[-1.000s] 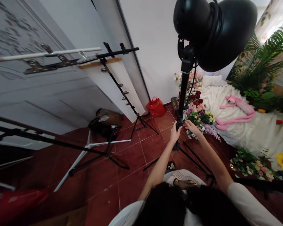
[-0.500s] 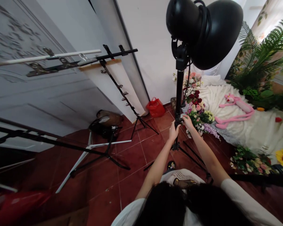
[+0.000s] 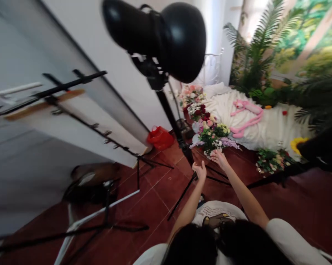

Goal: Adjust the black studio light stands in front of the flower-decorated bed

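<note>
A black studio lamp (image 3: pixel 182 42) sits on top of a black stand (image 3: pixel 170 110), whose pole slants down toward my hands. My left hand (image 3: pixel 200 171) is beside the lower pole, fingers apart; whether it touches the pole is hard to tell. To the right of the pole, my right hand (image 3: pixel 219 159) hangs in the air with its fingers spread, in front of the flowers (image 3: pixel 210 129). Neither hand holds anything. The stand's dark legs spread over the red tiled floor (image 3: pixel 166 184).
A red bag (image 3: pixel 160 138) lies by the wall. Left are another stand with clips (image 3: pixel 85 123) and a white-legged stand (image 3: pixel 99 213). A pink plush toy (image 3: pixel 248 114) lies on white cloth (image 3: pixel 276 129) near palm leaves (image 3: pixel 262 44). A dark bar (image 3: pixel 279 176) crosses at right.
Both hands have come away from their grip on the pole and opened. The view has turned right, so the lamp and stand appear farther left and more tilted.
</note>
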{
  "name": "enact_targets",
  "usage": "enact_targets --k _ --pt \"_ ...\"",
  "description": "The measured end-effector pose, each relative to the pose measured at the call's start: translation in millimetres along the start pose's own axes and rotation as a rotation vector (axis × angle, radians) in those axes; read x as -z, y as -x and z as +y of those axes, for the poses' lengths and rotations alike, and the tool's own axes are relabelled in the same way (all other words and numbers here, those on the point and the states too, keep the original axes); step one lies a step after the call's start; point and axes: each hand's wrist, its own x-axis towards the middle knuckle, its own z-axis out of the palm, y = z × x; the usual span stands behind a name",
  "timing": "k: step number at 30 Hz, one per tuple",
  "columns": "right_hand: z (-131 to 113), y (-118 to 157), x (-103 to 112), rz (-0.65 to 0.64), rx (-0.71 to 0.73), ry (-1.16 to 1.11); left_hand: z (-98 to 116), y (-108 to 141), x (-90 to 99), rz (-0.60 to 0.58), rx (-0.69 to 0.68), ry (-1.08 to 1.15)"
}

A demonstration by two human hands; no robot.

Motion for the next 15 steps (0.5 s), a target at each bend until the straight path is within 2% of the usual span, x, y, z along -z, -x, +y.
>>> enact_targets --k 2,3,4,6,8,10,12,15 --pt "3.3 22.3 45.6 0.145 0.006 -0.108 -0.7 15.7 -36.7 -0.146 0.048 0.006" --pt "3.8 34.7 67.7 0.218 0.032 -0.159 4.1 22.6 -55.8 -0.215 0.064 0.010" --pt "3.7 48.0 88.9 0.286 0.064 -0.200 12.1 28.9 -74.7 -0.333 0.047 0.023" --pt "2.4 76.7 127.2 0.404 0.130 -0.263 36.2 41.5 -110.9 -0.580 -0.025 0.065" --pt "0.5 107.1 157.8 0.506 0.175 -0.348 66.6 55.6 -143.2 -0.832 -0.157 0.117" --pt "-2.1 137.0 178.7 0.576 0.204 -0.481 97.2 72.5 -170.6 -1.027 -0.262 0.164" --pt "-6.4 164.1 190.2 0.597 0.237 -0.610 122.8 91.4 -193.2 -1.181 -0.329 0.216" --pt "-17.8 195.6 193.8 0.553 0.321 -0.680 147.1 118.1 -219.5 -1.315 -0.362 0.243"
